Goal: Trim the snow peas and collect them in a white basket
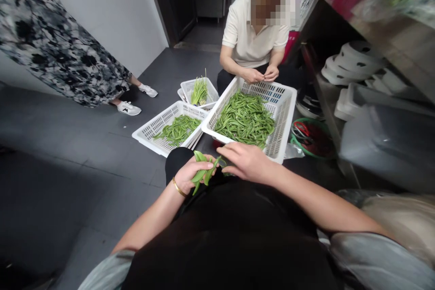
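Note:
My left hand (189,174), with a gold bracelet at the wrist, is closed around several flat green pea pods (200,175) just above my dark-clothed lap. Close to the pods' right-hand ends is my right hand (249,161), its thumb and fingers apart, with nothing visibly gripped between them. Beyond my hands stands a large white plastic basket (288,113) holding a heap of green pea pods (243,120). A shallower white basket (144,135) to its left has a smaller pile of pods (180,129) in it.
Across the large basket sits a person in a cream shirt (238,22), both hands over its far rim. A white crate of thin green stalks (200,90) is behind the left basket. Someone in a patterned skirt (57,41) stands left. Shelving with white containers (353,61) lines the right.

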Demonstrator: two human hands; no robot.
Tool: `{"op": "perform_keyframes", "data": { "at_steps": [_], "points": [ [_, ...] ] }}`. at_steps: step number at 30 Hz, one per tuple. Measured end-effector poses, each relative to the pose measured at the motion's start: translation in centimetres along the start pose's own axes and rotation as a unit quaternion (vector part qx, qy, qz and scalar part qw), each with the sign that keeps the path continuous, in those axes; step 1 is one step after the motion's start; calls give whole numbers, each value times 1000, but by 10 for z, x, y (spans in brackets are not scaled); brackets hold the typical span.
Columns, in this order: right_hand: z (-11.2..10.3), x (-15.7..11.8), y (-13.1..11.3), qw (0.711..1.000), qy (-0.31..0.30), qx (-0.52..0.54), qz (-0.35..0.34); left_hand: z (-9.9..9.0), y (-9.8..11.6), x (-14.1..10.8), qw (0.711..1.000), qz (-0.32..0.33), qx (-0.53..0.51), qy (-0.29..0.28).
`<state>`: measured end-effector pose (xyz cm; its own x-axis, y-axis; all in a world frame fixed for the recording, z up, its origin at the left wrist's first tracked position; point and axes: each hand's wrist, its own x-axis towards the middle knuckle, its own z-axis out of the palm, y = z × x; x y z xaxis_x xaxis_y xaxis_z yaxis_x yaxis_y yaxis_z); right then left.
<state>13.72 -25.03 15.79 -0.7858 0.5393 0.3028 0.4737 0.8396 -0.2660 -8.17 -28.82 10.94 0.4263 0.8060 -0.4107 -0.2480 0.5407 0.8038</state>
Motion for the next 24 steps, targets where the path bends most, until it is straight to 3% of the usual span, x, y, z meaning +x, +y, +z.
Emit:
{"op": "perform_keyframes", "data": {
  "at_steps": [3, 5, 7, 9, 11, 13, 15, 16, 17, 20, 22, 24],
  "points": [
    [11, 12, -11, 989, -113, -67, -64, 1, 4, -3, 998, -5, 70, 0],
    [12, 16, -9, 980, -177, -29, -83, 4, 11, -8, 984, -4, 176, -17],
    [10, 17, -4, 971, -215, 65, -88, 9, 20, -14, 944, 31, 325, -49],
    [11, 16, 1, 951, -222, 198, -82, 16, 27, -19, 881, 100, 455, -75],
    [18, 13, 5, 908, -209, 360, -37, 22, 30, -19, 839, 172, 510, -80],
    [30, 7, 7, 833, -165, 526, 52, 26, 27, -15, 852, 209, 478, -55],
    [44, 0, 10, 753, -89, 635, 146, 26, 22, -8, 902, 212, 375, 14],
    [49, -4, 13, 731, -51, 656, 183, 24, 19, -3, 927, 210, 304, 63],
    [52, -10, 17, 726, -22, 654, 212, 20, 18, 1, 944, 210, 226, 114],
    [50, -27, 32, 781, -21, 566, 264, -11, 23, 15, 944, 230, 5, 237],
    [45, -37, 41, 842, -77, 471, 252, -43, 33, 24, 920, 242, -85, 295],
    [40, -43, 46, 898, -142, 354, 219, -79, 46, 33, 902, 224, -108, 352]
  ]
}}
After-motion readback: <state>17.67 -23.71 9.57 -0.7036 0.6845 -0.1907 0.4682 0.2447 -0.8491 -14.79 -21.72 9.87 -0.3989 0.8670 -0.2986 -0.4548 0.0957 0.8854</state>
